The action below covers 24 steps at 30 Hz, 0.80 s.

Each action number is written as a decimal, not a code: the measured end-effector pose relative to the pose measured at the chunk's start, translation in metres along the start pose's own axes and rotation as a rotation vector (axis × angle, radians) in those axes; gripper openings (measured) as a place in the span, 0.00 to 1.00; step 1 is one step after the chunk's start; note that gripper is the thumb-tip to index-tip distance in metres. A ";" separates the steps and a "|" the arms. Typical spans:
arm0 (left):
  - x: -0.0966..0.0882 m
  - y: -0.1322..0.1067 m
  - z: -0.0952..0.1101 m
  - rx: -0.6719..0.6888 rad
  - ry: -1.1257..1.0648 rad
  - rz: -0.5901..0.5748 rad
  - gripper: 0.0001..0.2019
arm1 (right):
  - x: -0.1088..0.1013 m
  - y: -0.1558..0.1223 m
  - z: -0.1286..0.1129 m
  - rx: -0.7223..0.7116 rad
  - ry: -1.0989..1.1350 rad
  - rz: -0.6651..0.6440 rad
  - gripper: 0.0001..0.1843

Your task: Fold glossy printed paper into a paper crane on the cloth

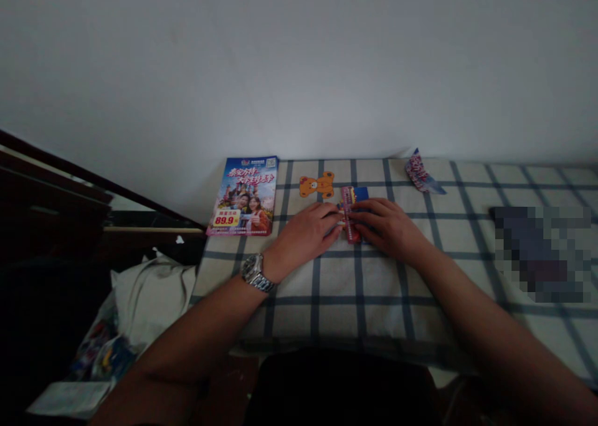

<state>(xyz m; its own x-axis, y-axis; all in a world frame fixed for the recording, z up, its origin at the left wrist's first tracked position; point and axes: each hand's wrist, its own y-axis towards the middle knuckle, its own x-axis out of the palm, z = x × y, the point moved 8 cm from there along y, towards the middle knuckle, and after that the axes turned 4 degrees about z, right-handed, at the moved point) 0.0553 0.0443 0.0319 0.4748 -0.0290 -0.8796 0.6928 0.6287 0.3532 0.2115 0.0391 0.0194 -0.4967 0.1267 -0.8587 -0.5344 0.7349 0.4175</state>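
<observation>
A folded flyer (347, 217), pink and blue with a strip of print, lies on the checked cloth between my two hands. My left hand (312, 230) is at its left edge, the fingertips and thumb closed on the paper. From the other side, the bent fingers of my right hand (390, 230) press on its right part and cover some of it. A silver watch (255, 272) is on my left wrist. Just behind the flyer is an orange bear picture (316, 185).
A stack of flyers (245, 195) lies at the cloth's (336, 314) left end. Near the white wall (299, 65) a creased piece of printed paper (422, 174) stands partly up. A dark blurred-out object (537, 251) is at right. A whitish bag (152, 292) sits below left.
</observation>
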 end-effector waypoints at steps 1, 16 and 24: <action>0.000 0.000 0.000 0.001 0.002 -0.001 0.13 | 0.000 0.000 0.000 0.003 -0.004 -0.003 0.16; 0.002 0.000 -0.002 -0.016 0.003 -0.009 0.14 | 0.003 0.000 0.001 0.021 -0.028 -0.021 0.16; 0.000 0.001 0.000 -0.015 0.006 -0.004 0.13 | 0.004 0.000 0.000 0.010 -0.022 -0.012 0.16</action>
<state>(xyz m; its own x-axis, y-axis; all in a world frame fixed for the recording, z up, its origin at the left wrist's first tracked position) 0.0557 0.0447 0.0321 0.4688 -0.0273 -0.8829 0.6865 0.6402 0.3448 0.2093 0.0396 0.0163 -0.4753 0.1327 -0.8698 -0.5332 0.7429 0.4047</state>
